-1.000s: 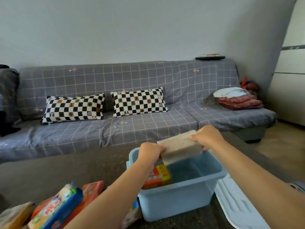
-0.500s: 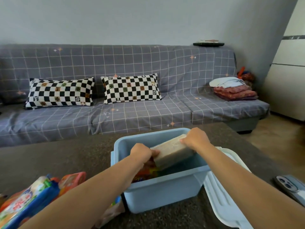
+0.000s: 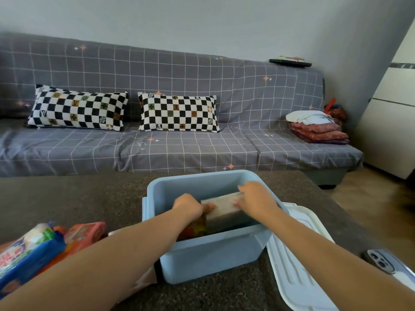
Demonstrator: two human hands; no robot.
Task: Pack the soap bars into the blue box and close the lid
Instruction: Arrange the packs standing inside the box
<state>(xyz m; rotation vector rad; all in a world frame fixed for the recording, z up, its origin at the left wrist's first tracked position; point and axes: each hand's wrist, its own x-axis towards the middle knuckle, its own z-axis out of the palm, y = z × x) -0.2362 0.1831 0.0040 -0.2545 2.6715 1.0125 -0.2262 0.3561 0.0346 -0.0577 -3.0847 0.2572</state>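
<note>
At the near left of the dark speckled table [image 3: 67,198] lie bright soap packs [image 3: 33,254]; their printing is too blurred to read. The left hand [image 3: 189,206] and right hand [image 3: 256,198] each keep a grip on one end of a pale beige soap bar [image 3: 224,208], held tilted inside the open blue box [image 3: 202,254], over orange packs already in it. The white lid [image 3: 296,265] lies just right of the box, a phone [image 3: 381,263] farther right. Beyond stands a grey checked sofa [image 3: 179,149] with two checkerboard cushions [image 3: 177,113].
</note>
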